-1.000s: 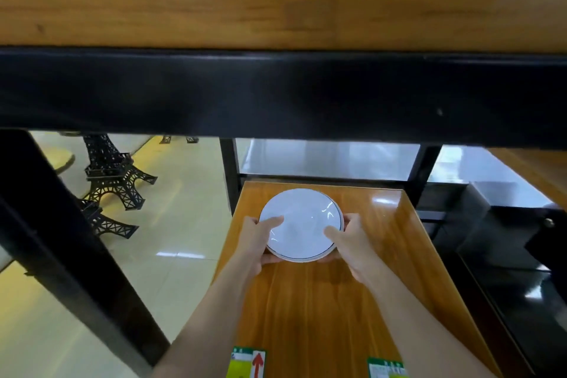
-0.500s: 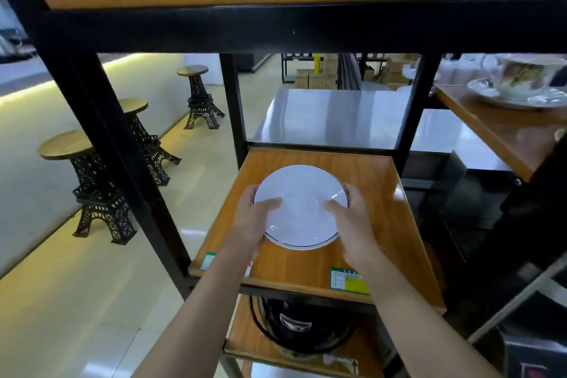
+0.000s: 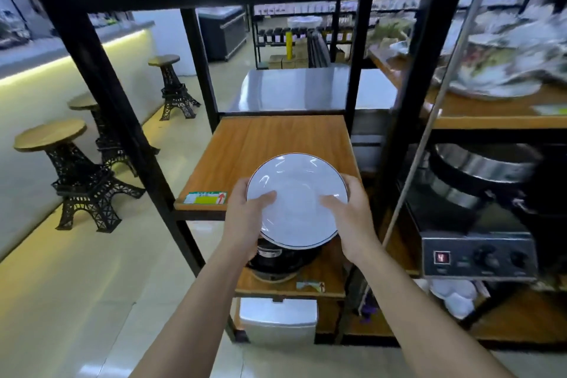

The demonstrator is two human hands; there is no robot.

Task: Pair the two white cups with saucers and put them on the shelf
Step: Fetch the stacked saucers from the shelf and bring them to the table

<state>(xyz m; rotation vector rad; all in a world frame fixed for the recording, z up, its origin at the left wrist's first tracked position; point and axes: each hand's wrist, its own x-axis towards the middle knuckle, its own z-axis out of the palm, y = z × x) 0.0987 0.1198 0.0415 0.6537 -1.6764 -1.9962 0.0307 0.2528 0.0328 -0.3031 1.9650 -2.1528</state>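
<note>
A white saucer [image 3: 297, 199] with a thin dark rim is held in the air by both hands, in front of and slightly below the edge of a wooden shelf board [image 3: 276, 144]. My left hand [image 3: 245, 215] grips its left edge with the thumb on top. My right hand [image 3: 349, 218] grips its right edge the same way. The saucer tilts toward me. No white cup shows clearly; blurred patterned crockery [image 3: 497, 70] sits on the right-hand shelf.
Black metal posts [image 3: 101, 77] frame the shelf unit. A black cooker [image 3: 282, 261] sits on the board below, a white box [image 3: 277, 319] under it. A steel appliance with knobs [image 3: 478, 255] stands to the right. Tower-shaped stools [image 3: 76, 169] stand on the floor at left.
The saucer has come off the wooden shelf board, pulled back toward me and past the front edge. The view has pulled back and risen, showing more of the unit.
</note>
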